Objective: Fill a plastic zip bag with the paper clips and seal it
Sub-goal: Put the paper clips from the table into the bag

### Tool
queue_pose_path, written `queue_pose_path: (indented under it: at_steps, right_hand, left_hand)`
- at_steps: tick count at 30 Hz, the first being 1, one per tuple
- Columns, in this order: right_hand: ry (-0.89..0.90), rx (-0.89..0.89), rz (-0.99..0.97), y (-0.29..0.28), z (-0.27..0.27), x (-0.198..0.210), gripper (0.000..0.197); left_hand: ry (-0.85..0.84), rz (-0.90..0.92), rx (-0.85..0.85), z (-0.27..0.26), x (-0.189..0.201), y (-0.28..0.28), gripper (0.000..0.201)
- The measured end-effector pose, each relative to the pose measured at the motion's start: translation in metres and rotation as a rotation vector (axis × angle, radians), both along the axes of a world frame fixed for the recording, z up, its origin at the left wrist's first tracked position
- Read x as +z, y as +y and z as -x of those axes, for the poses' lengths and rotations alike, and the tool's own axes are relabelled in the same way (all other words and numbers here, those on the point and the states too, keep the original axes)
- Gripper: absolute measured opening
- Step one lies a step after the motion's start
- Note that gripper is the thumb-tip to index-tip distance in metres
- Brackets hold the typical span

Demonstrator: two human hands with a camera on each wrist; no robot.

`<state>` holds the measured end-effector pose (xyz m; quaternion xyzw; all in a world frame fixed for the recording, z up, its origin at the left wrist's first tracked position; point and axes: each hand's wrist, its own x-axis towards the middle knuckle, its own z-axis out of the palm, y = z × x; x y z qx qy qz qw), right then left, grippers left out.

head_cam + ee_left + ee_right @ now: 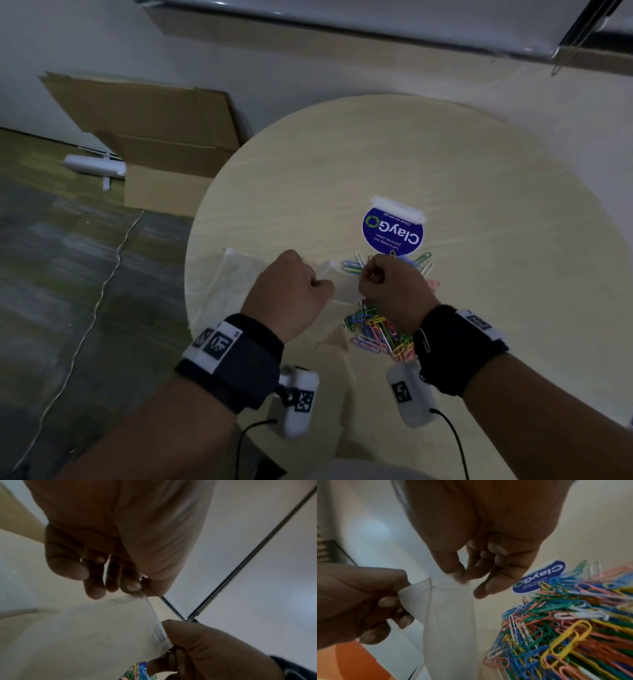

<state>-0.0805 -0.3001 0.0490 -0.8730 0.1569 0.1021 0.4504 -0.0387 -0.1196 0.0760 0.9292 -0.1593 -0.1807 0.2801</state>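
Observation:
A clear plastic zip bag [343, 286] hangs between my two hands above the round table [445, 154]. My left hand [322, 284] pinches one end of its zip strip [157, 626] between thumb and forefinger [132, 586]. My right hand [368, 277] pinches the other end, thumb against forefinger [453, 566]. In the right wrist view the bag [450, 615] looks empty and my left hand [359, 601] grips its edge. A heap of coloured paper clips [376, 334] lies on the table under my right wrist, with more clips [423, 260] beyond my right hand.
A blue round sticker [393, 230] sits just behind the clips. Another clear plastic bag [233, 281] lies at the table's left edge. Cardboard boxes [164, 144], a white device [94, 166] and a cable [102, 284] are on the floor to the left.

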Motion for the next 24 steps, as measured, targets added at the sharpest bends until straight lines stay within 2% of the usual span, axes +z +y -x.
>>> queue_pose_path:
  at_steps: [2,4,7,9,10,12,16,18,21,24]
  right_hand:
    - [0.009,-0.079,-0.099,-0.007,0.004,-0.004,0.016]
    - [0.033,-0.186,-0.07,-0.027,0.017,-0.015,0.028]
    - [0.234,-0.294,0.313,-0.062,0.054,-0.038,0.07]
    - [0.366,-0.307,0.427,-0.069,0.08,-0.052,0.091]
    - [0.383,-0.28,0.455,-0.066,0.089,-0.058,0.094]
    - [0.351,-0.189,0.514,-0.06,0.099,-0.068,0.085]
    - [0.241,-0.085,0.473,-0.054,0.09,-0.079,0.052]
    - [0.209,-0.013,0.498,-0.056,0.081,-0.083,0.05]
    - [0.193,-0.041,0.449,-0.058,0.071,-0.077,0.051]
    - [0.185,-0.036,0.41,-0.06,0.067,-0.076,0.051]
  left_hand:
    - [0.058,0.066,-0.001,-0.004,-0.004,0.001,0.05]
    - [0.089,0.095,-0.002,-0.005,-0.011,0.001,0.05]
    - [0.109,0.132,0.003,-0.003,-0.019,-0.001,0.046]
    - [0.123,0.143,0.016,-0.002,-0.025,-0.005,0.043]
    - [0.136,0.156,0.025,-0.002,-0.028,-0.007,0.043]
    - [0.175,0.17,0.025,0.0,-0.034,-0.015,0.042]
    - [0.266,0.173,0.009,0.005,-0.045,-0.034,0.043]
    - [0.319,0.157,-0.008,0.004,-0.048,-0.038,0.042]
    - [0.34,0.099,-0.034,0.002,-0.046,-0.039,0.035]
    - [0.344,0.147,0.053,0.0,-0.045,-0.034,0.033]
